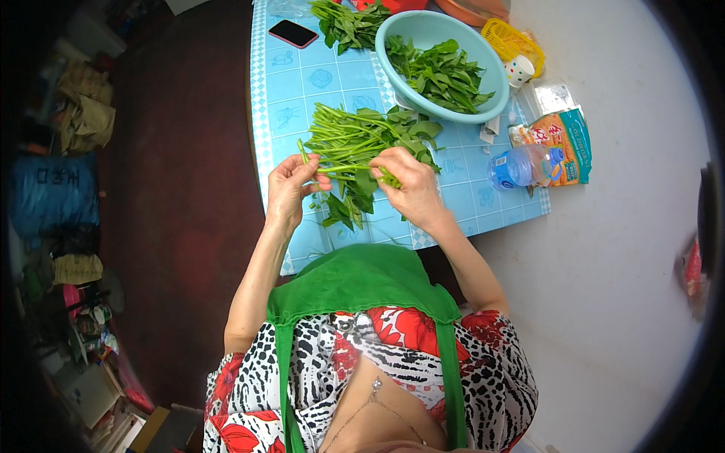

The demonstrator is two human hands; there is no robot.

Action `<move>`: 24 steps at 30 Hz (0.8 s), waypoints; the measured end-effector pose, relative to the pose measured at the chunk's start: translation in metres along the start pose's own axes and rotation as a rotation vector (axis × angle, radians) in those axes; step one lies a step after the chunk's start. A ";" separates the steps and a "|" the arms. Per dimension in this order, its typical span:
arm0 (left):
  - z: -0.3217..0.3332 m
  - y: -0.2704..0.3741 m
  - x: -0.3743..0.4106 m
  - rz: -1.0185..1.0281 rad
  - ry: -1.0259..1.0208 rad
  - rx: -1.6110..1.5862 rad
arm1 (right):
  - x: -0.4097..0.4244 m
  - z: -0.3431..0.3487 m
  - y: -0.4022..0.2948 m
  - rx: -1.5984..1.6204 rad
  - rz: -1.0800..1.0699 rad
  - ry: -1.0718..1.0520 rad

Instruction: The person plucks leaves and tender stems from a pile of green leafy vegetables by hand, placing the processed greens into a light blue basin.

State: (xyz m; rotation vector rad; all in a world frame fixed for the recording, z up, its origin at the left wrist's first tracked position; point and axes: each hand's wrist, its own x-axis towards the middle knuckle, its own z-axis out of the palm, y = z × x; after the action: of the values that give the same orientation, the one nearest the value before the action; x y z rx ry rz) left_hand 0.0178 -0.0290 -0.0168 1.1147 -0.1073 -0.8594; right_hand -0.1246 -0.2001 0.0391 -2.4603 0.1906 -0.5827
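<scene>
Between thumb and fingers, my left hand (290,186) pinches the bent end of a green vegetable stem (341,168). The stem runs across to my right hand (409,184), which also closes around several short stem pieces (389,178). Just beyond both hands lies a pile of leafy greens (362,133), stalks towards the left and leaves towards the right. More loose leaves (351,206) rest on the table below the stem. Behind the pile stands a light-blue plastic basin (442,113) holding leafy greens (447,73).
A blue patterned tablecloth (385,232) covers the table. A phone (293,34) and another bunch of greens (351,25) lie at the far left. On the right are a plastic bottle (518,167), a cereal bag (575,147), a dotted paper cup (519,71) and a yellow basket (510,42).
</scene>
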 end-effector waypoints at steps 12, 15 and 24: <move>-0.003 -0.012 0.004 -0.051 0.011 -0.081 | -0.008 0.013 0.005 -0.067 -0.032 -0.091; -0.007 -0.015 0.007 -0.004 0.116 -0.030 | -0.009 0.018 0.010 0.347 0.169 -0.006; 0.004 -0.013 0.001 0.089 0.051 0.058 | 0.012 0.025 -0.001 0.130 -0.081 -0.012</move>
State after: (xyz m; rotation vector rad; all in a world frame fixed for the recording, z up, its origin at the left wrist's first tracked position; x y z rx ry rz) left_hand 0.0090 -0.0348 -0.0255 1.1764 -0.1391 -0.7523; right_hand -0.1026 -0.1896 0.0254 -2.3538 0.0475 -0.5957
